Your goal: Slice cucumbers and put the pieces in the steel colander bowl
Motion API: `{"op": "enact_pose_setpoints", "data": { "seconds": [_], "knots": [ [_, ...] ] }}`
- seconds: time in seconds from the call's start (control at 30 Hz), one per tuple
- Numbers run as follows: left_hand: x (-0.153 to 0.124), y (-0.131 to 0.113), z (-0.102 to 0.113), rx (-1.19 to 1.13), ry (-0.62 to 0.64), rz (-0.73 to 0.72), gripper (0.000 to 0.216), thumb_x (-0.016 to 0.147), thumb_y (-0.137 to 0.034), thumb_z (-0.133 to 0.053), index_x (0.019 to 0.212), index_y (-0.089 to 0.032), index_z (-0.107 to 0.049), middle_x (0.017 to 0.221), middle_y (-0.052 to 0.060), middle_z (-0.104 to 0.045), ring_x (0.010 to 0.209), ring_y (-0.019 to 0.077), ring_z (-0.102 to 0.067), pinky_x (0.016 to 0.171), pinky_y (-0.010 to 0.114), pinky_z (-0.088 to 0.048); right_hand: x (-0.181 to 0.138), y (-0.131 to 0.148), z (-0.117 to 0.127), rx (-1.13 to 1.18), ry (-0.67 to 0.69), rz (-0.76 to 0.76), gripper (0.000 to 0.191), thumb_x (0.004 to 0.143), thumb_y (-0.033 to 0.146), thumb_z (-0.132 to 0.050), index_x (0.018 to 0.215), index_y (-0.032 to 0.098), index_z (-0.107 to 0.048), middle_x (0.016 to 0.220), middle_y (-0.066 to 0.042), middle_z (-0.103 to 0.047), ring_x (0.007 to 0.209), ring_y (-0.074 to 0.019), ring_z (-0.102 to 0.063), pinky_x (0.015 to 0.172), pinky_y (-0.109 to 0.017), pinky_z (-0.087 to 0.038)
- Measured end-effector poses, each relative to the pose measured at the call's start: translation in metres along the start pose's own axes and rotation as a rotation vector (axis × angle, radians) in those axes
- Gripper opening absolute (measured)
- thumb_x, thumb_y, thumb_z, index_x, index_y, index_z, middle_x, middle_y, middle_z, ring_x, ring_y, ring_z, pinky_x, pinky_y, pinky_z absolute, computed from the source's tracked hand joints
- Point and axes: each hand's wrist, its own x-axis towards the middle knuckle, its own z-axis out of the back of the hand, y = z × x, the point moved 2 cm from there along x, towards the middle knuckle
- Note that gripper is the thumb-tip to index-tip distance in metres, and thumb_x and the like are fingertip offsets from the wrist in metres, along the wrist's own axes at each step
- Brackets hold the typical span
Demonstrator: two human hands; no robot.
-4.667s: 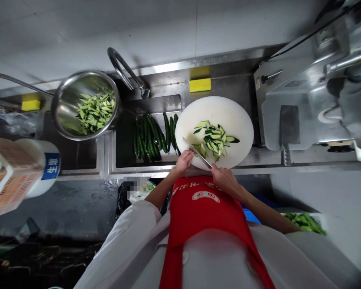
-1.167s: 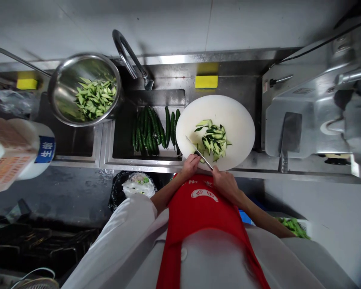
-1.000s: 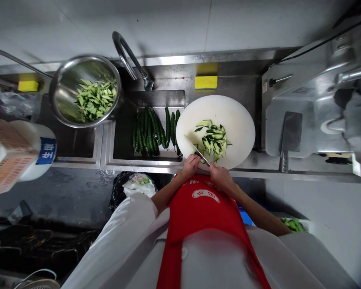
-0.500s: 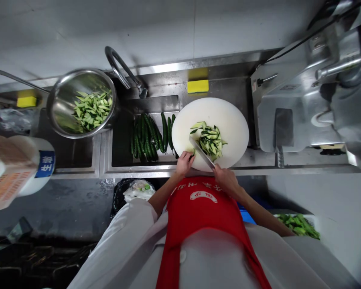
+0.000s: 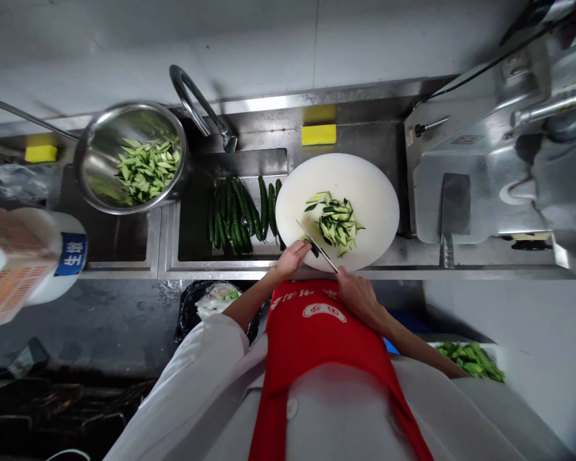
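My right hand (image 5: 358, 291) is wrapped round the handle of a kitchen knife (image 5: 322, 251). Its narrow blade slants up and left across the near left part of a white oval cutting board (image 5: 379, 237). Beside the blade, my left hand (image 5: 292, 257) has its fingers pressed together on a small piece of cucumber (image 5: 308, 242), mostly covered by the fingers. Cut cucumber pieces (image 5: 338, 224) lie heaped in the middle of the board, to the right of the knife. Whole cucumbers (image 5: 235, 218) rest in the sink, left of the board.
A steel bowl (image 5: 87, 160) of cut cucumber stands at the left, near a curved faucet (image 5: 199, 102). Behind the board lies a yellow sponge (image 5: 319, 134). A cleaver (image 5: 455, 205) lies at the right. Leafy greens (image 5: 473, 360) sit in a box at lower right.
The knife has shifted slightly left, and its blade now shows more edge-on. My left hand stays at the board's near left edge, fingers slightly repositioned. The view has tilted a little.
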Motion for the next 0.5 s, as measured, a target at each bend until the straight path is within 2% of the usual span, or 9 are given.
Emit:
{"op": "enact_pose_setpoints", "data": {
  "seconds": [0.2,0.37,0.5],
  "knots": [
    [-0.001,0.006,-0.001,0.027,0.041,-0.043,0.033,0.100,-0.023,-0.036,0.122,-0.017,-0.059,0.107,0.011,-0.061,0.101,0.0195,-0.059,0.091,0.037,-0.055,0.002,0.007,0.003,0.021,0.023,-0.023,0.029,0.101,0.029,-0.030,0.121,0.014,-0.044,0.097,-0.016,-0.070,0.094,-0.0249,-0.069,0.078,-0.029,-0.043],
    [-0.002,0.009,-0.004,-0.003,0.044,-0.065,0.034,0.098,-0.021,-0.037,0.127,-0.017,-0.056,0.108,0.012,-0.060,0.104,0.0211,-0.057,0.094,0.039,-0.053,0.004,0.010,0.002,0.026,0.032,-0.039,0.024,0.100,0.021,-0.030,0.117,0.014,-0.045,0.094,-0.014,-0.071,0.091,-0.0252,-0.070,0.078,-0.030,-0.043],
    [-0.003,0.011,-0.007,-0.011,0.014,-0.088,0.033,0.098,-0.019,-0.037,0.125,-0.017,-0.057,0.107,0.012,-0.060,0.103,0.0204,-0.057,0.094,0.038,-0.052,0.004,0.012,0.003,0.013,0.021,-0.028,0.027,0.101,0.022,-0.027,0.121,0.015,-0.044,0.097,-0.014,-0.070,0.092,-0.0245,-0.069,0.079,-0.031,-0.043]
  ]
}}
